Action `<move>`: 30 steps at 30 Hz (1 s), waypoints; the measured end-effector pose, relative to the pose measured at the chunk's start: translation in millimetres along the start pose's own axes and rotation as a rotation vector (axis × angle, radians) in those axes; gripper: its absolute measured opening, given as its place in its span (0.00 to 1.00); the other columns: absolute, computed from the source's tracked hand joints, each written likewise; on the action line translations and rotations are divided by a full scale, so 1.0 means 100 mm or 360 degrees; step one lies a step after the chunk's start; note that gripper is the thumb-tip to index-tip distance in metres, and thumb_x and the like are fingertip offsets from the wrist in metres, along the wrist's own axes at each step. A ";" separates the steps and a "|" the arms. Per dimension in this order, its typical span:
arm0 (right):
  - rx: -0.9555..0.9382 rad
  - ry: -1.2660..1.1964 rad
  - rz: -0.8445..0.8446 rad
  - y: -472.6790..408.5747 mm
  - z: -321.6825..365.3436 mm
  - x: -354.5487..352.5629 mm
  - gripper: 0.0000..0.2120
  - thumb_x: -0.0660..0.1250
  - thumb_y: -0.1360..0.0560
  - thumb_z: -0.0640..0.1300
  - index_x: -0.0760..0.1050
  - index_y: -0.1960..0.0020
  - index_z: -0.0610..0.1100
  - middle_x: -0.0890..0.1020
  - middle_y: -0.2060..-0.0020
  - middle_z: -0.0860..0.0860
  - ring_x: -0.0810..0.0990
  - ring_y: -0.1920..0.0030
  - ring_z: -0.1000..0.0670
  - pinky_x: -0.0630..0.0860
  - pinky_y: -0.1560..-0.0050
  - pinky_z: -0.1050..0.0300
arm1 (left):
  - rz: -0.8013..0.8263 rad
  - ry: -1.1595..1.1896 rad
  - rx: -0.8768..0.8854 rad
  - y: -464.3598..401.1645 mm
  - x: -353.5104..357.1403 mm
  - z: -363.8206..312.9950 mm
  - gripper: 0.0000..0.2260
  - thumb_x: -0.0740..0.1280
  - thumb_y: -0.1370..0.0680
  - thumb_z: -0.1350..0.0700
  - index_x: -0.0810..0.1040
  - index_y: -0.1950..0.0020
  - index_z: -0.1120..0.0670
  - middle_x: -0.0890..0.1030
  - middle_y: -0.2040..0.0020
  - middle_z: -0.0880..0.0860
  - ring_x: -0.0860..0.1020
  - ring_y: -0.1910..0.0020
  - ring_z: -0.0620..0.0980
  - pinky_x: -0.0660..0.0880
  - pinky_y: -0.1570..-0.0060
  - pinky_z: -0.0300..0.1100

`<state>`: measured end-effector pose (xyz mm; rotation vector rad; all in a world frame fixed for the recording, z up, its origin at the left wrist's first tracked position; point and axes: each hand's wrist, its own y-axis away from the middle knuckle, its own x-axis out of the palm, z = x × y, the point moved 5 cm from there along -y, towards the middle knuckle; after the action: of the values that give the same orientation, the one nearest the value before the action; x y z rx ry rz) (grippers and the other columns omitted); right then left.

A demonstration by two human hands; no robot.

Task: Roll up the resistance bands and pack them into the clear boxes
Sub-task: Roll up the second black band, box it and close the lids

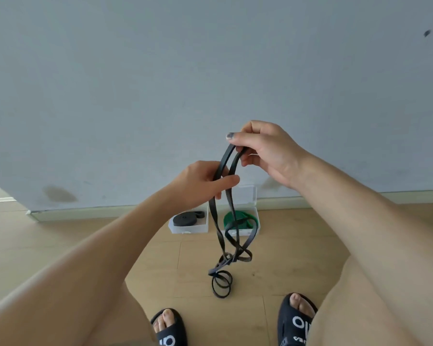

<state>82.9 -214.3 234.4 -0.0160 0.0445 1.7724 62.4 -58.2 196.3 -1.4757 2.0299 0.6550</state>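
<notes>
Near the middle of the frame the right hand (265, 151) pinches the top bend of a long black band (224, 186) between thumb and curled fingers. Just below and to the left, the left hand (200, 184) grips the same band lower down, thumb pressed across its two strands. From there the band hangs in loose, tangled loops, and its lowest coils (221, 285) rest on the wooden floor (60, 236) in the lower middle of the frame.

Behind the hanging strands, two clear boxes stand side by side against the skirting board (98, 212) at the foot of the grey wall (185, 58). The left box (188, 227) holds a rolled black band (185, 219). The right box (256, 216) holds a green band (238, 219), and its open lid (248, 194) stands up against the wall.

Bare floor stretches to the left and right of the boxes, and between them and the two black slippers (169, 328) at the bottom edge. The wall ends at a corner at the left of the frame.

White lettering shows on the slipper straps, but it is cut off and cannot be read in full.
</notes>
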 end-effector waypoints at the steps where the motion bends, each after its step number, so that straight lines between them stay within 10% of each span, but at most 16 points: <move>1: -0.0005 -0.0053 -0.0013 0.00 0.00 -0.01 0.11 0.74 0.23 0.41 0.74 0.59 0.42 0.79 0.64 0.47 0.77 0.64 0.49 0.76 0.62 0.57 | 0.0009 0.0004 0.0019 0.00 0.00 -0.01 0.10 0.70 0.21 0.45 0.79 0.57 0.50 0.82 0.65 0.47 0.77 0.65 0.41 0.72 0.59 0.39; 9: -0.0112 -0.0260 -0.0168 -0.06 0.02 -0.07 0.11 0.71 0.20 0.38 0.72 0.59 0.40 0.80 0.59 0.41 0.79 0.64 0.47 0.81 0.59 0.54 | -0.0007 -0.0046 0.0010 -0.08 -0.03 0.08 0.11 0.68 0.20 0.51 0.71 0.54 0.57 0.72 0.62 0.50 0.70 0.63 0.48 0.69 0.58 0.45; 14: -0.0132 -0.0359 -0.0264 -0.09 0.01 -0.04 0.12 0.70 0.20 0.37 0.72 0.60 0.40 0.81 0.63 0.44 0.80 0.67 0.48 0.81 0.60 0.54 | 0.0171 -0.0324 0.0088 -0.03 -0.12 0.15 0.06 0.71 0.22 0.51 0.75 0.49 0.49 0.83 0.51 0.45 0.81 0.46 0.44 0.77 0.41 0.48; 19: -0.0109 -0.0399 -0.0409 -0.15 0.02 -0.13 0.11 0.69 0.19 0.37 0.72 0.59 0.40 0.80 0.64 0.44 0.79 0.69 0.48 0.81 0.63 0.56 | 0.0163 -0.0253 0.0154 0.01 -0.14 0.18 0.04 0.68 0.21 0.57 0.74 0.53 0.54 0.79 0.60 0.50 0.79 0.63 0.46 0.79 0.54 0.46; 22: -0.0033 0.0206 -0.0619 -0.20 -0.06 -0.36 0.09 0.69 0.21 0.41 0.71 0.57 0.42 0.79 0.61 0.45 0.79 0.68 0.50 0.80 0.61 0.54 | -0.0046 -0.0251 0.0143 0.00 -0.29 0.23 0.10 0.68 0.20 0.51 0.72 0.57 0.54 0.70 0.66 0.47 0.67 0.68 0.45 0.67 0.65 0.37; 26: 0.0226 0.0822 -0.0467 -0.23 -0.26 -0.31 0.05 0.65 0.22 0.43 0.74 0.55 0.43 0.84 0.59 0.38 0.80 0.62 0.45 0.83 0.44 0.40 | -0.0096 -0.0255 0.0154 0.01 -0.35 0.30 0.14 0.70 0.21 0.51 0.71 0.59 0.57 0.69 0.66 0.49 0.65 0.67 0.47 0.65 0.63 0.42; 30: 0.0255 0.0623 -0.0347 -0.29 -0.30 -0.17 0.05 0.64 0.19 0.41 0.76 0.52 0.40 0.85 0.53 0.40 0.83 0.61 0.46 0.85 0.49 0.47 | -0.0017 -0.0258 0.0109 0.02 -0.34 0.37 0.15 0.72 0.23 0.52 0.69 0.59 0.58 0.67 0.68 0.47 0.63 0.70 0.45 0.64 0.63 0.42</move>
<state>114.8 -226.5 204.7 -0.2431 0.4517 1.5215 74.7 -9.8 191.8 -1.3486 1.9010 0.6718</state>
